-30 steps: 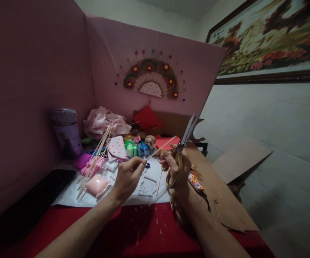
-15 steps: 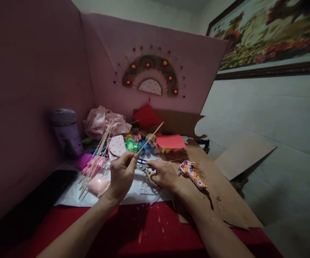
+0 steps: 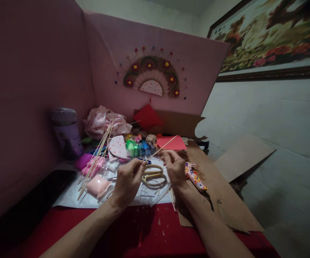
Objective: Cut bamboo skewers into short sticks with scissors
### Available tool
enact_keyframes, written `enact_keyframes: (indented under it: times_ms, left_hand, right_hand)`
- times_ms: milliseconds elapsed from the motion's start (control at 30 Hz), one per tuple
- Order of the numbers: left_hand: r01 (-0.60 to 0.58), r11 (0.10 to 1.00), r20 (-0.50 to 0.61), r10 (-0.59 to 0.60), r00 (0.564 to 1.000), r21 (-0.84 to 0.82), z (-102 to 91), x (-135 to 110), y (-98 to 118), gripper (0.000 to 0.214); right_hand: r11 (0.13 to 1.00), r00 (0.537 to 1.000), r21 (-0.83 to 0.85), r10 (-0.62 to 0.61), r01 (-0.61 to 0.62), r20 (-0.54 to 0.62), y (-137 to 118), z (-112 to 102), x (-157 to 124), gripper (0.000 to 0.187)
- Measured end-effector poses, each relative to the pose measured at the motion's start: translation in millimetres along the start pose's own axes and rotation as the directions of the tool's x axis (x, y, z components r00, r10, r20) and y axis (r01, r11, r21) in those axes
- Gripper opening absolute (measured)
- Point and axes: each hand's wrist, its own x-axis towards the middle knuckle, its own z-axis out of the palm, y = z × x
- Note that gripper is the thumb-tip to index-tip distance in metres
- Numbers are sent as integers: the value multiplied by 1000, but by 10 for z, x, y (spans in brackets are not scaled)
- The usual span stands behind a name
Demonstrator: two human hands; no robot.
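My left hand (image 3: 127, 180) pinches the lower end of a thin wooden skewer (image 3: 161, 147), which slants up to the right. My right hand (image 3: 174, 167) hovers beside the skewer's middle with its fingers curled; I cannot see anything in them. Gold-handled scissors (image 3: 152, 176) lie flat on the white sheet (image 3: 71, 195) between my hands. A spotted, colourful glue gun (image 3: 195, 176) lies on the brown cardboard (image 3: 219, 193) just right of my right hand.
A bundle of skewers (image 3: 96, 157), pink clay packets (image 3: 98, 184), coloured clay blocks (image 3: 137, 147), spotted fabric (image 3: 105, 122), red paper (image 3: 171, 142) and a purple bottle (image 3: 66, 130) crowd the back. A black phone (image 3: 47, 186) lies at the left. Pink boards wall the left and back sides.
A second ago my right hand held the scissors upright. It laid them flat on the white sheet, then rose empty toward the skewer. My left hand kept the skewer throughout.
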Motion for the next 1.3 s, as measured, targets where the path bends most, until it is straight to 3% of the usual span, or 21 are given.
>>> enact_keyframes:
  times_ms: [67, 133, 200, 367, 700, 1300]
  left_hand:
    - [19, 1000, 31, -19, 999, -6, 5, 3, -1, 23]
    - [23, 1000, 76, -23, 997, -6, 20, -2, -9, 24]
    - [10, 1000, 119, -10, 993, 4, 40, -15, -25, 26]
    - [-15, 999, 184, 7, 983, 43, 75, -45, -66, 26]
    - [-5, 997, 186, -11, 982, 81, 82, -39, -72, 29]
    - [54, 996, 181, -66, 981, 69, 89, -49, -28, 28]
  right_hand:
    - [951, 988, 302, 105, -65, -117, -47, -53, 43, 22]
    - [861, 989, 505, 120, -60, -87, -104, -87, 66, 26]
    - [801, 993, 593, 117, -84, -17, -157, -98, 67, 30]
    - [796, 988, 585, 143, -154, 65, -180, -67, 33, 27]
    - [795, 990, 592, 130, -133, 47, -146, -41, 1, 24]
    - [837, 991, 547, 67, 9, -118, -172, 48, -169, 19]
